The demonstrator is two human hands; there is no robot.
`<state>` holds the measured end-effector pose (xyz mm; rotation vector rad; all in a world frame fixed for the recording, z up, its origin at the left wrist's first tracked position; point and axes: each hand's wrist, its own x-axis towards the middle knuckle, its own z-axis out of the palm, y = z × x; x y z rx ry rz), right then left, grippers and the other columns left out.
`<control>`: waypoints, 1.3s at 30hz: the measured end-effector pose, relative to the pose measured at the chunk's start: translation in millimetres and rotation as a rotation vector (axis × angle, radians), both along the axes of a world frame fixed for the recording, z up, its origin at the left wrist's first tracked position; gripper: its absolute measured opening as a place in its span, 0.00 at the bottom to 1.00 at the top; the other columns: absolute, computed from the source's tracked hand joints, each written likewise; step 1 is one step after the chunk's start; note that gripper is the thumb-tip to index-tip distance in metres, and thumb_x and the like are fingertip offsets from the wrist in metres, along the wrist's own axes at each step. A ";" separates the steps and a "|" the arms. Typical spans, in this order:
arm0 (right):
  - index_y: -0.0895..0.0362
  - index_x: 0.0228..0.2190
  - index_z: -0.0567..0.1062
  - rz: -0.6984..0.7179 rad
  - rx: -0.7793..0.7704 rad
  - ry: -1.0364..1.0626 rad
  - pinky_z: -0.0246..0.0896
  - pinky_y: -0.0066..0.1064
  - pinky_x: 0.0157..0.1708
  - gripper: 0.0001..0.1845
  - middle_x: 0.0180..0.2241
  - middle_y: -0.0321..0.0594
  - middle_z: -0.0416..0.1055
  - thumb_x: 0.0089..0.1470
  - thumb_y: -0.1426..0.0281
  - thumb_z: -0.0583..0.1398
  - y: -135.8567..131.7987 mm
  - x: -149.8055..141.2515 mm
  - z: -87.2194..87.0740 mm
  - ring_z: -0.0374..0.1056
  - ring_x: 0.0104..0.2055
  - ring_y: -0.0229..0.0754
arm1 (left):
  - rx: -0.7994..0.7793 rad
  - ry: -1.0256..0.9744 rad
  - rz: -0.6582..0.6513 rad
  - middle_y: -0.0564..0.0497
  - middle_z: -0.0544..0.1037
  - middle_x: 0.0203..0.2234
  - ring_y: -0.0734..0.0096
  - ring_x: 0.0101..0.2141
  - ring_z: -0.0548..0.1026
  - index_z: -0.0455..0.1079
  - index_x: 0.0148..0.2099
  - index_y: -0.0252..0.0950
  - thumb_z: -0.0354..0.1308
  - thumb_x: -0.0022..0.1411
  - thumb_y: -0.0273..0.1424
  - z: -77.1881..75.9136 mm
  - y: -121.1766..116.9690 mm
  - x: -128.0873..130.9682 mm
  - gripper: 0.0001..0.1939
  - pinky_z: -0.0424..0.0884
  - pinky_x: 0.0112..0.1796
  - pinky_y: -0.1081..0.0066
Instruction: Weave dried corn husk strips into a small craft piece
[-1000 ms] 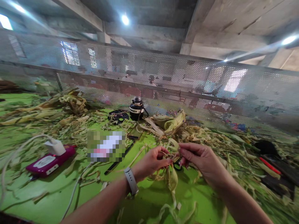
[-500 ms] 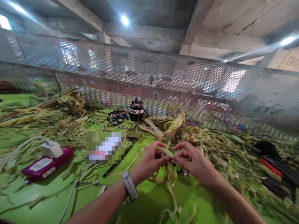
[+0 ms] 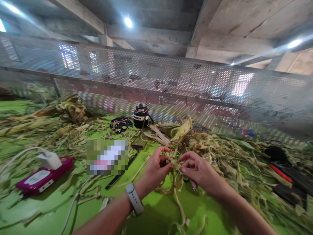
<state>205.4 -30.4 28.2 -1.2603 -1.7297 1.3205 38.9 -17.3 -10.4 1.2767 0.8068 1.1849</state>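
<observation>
Pinches a pale husk strip [image 3: 175, 165] with left hand [image 3: 158, 166] and right hand [image 3: 198, 169] together, closing thumb and fingers on it from opposite sides. Has the strip right inside the grip, in the narrow gap between the two sets of fingertips, with neither hand clearly nearer. Shows its long axis on a slant across that gap, from the left fingertips down toward the right thumb and closer to the body. Cannot tell its end points behind the fingers, nor whether folded or knotted there.

Trails a longer husk strand [image 3: 179, 205] below the grip, running lengthwise toward the body over the green tabletop [image 3: 155, 217]. Curls a thin husk loop [image 3: 161, 190] under left hand, and dangles a leafy flap [image 3: 180, 184] just beneath the right fingertips.

Faces a husk heap [image 3: 220, 150] beyond and to the right of the grip, plus a yellowish husk bundle [image 3: 182, 130] straight past it and a black bottle [image 3: 140, 120] farther off, leftward. Meets a thin black bar [image 3: 117, 178] left of the grip, then, well apart, a magenta power bank [image 3: 36, 181]. Wears a pale watch strap [image 3: 134, 199] on the left wrist, just behind the grip.
</observation>
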 end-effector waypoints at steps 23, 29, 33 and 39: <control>0.56 0.38 0.67 -0.073 0.252 -0.068 0.59 0.23 0.20 0.09 0.24 0.32 0.66 0.52 0.69 0.56 -4.3 -8.8 -13.6 0.62 0.23 0.34 | -0.076 -0.047 -0.002 0.58 0.70 0.22 0.76 0.25 0.67 0.55 0.49 0.33 0.65 0.46 0.34 -0.6 -3.6 2.7 0.31 0.61 0.27 0.75; 0.56 0.33 0.74 -0.047 0.517 -0.301 0.59 0.26 0.28 0.08 0.26 0.36 0.72 0.55 0.68 0.55 -8.5 -9.0 -10.5 0.67 0.28 0.38 | 0.023 0.052 0.038 0.62 0.65 0.18 0.80 0.20 0.61 0.55 0.50 0.32 0.62 0.51 0.34 -5.2 -1.1 1.7 0.28 0.54 0.21 0.78; 0.56 0.31 0.75 -0.075 0.603 -0.344 0.59 0.26 0.31 0.08 0.27 0.37 0.74 0.55 0.68 0.56 -7.2 -10.9 -11.1 0.68 0.30 0.38 | 0.065 0.131 0.051 0.62 0.62 0.17 0.79 0.20 0.59 0.55 0.50 0.31 0.60 0.53 0.33 -5.0 -4.0 2.0 0.26 0.53 0.21 0.77; 0.56 0.32 0.75 -0.071 0.633 -0.431 0.59 0.27 0.31 0.06 0.28 0.37 0.75 0.54 0.71 0.57 -4.8 -8.9 -11.8 0.69 0.30 0.39 | 0.227 0.216 0.025 0.57 0.68 0.21 0.76 0.23 0.65 0.56 0.52 0.33 0.57 0.57 0.34 -9.0 -7.8 1.6 0.23 0.58 0.24 0.75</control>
